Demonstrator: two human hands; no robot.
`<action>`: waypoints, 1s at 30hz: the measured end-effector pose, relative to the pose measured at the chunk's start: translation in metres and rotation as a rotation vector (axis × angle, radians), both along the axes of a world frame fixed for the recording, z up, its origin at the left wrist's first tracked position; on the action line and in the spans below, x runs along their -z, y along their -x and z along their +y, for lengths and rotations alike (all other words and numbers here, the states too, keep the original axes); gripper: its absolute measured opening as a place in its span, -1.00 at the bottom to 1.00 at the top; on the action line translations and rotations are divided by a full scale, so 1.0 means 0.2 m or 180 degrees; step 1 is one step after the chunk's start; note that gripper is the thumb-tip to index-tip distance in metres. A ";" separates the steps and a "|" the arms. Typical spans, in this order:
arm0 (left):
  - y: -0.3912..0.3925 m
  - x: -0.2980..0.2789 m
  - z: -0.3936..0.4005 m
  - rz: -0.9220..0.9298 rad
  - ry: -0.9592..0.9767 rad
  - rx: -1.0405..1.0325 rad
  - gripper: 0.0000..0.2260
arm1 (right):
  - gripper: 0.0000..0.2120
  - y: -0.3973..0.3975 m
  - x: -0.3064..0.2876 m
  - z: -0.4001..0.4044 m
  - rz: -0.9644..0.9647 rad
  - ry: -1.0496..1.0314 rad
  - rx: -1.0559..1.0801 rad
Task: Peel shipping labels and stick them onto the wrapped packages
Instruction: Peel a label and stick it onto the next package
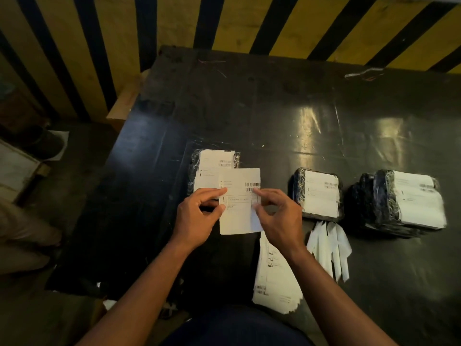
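Operator: Over the near middle of the black table, I have a label sheet held up in both hands. My left hand pinches its left edge between thumb and forefinger, the other fingers curled loosely behind. My right hand pinches the right edge, and a thin strip along that side looks to be lifting, so I judge I am starting the peel there.

Observer: Where does it go once it is off?

Operator: Hard to be sure. Behind the sheet lies a wrapped package that already shows white labels on top. To the right sit a second labelled package and, further right, a stack of labelled packages. I see no bare package from here.

Observer: Advice for the peel?

Operator: Keep the left pinch on the backing only, and draw the right edge away low and slow so the label does not curl onto itself. Touch the adhesive as little as I can. Then lay one edge down first and smooth across.

Observer: And the leftovers?

Operator: Peeled white strips lie near the second package, and the pile of unused labels sits under my right wrist.
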State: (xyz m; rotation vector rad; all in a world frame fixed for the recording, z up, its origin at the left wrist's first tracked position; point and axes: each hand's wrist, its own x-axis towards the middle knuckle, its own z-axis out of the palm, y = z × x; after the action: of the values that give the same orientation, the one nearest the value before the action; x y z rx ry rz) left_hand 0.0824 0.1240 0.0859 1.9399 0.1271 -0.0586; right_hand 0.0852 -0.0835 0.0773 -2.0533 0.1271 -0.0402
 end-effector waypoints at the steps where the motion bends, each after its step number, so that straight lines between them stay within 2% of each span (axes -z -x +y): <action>1: -0.01 0.01 0.01 -0.0024 -0.0091 -0.0007 -0.60 | -0.73 -0.03 0.01 0.02 0.0048 0.0011 0.0037; 8: -0.21 0.07 0.13 0.0160 -0.0372 0.0037 -0.59 | -0.71 -0.24 0.08 0.12 0.0087 0.0025 -0.0039; 17: -0.53 0.17 0.27 0.0345 -0.0951 0.0045 -0.58 | -0.64 -0.55 0.21 0.31 0.0047 0.0632 -0.0317; 22: -0.60 0.23 0.31 0.0427 -0.1067 0.0135 -0.58 | -0.62 -0.63 0.27 0.36 0.0174 0.0839 -0.0421; 30: -0.63 0.27 0.30 0.0508 -0.1115 0.0265 -0.58 | -0.62 -0.65 0.33 0.36 0.0303 0.0812 -0.0363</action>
State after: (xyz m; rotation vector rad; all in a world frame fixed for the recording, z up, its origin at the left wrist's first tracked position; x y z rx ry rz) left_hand 0.2092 0.1840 0.0312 2.2894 0.1714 -0.2618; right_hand 0.2150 -0.0116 0.0115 -2.3145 0.0658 0.1177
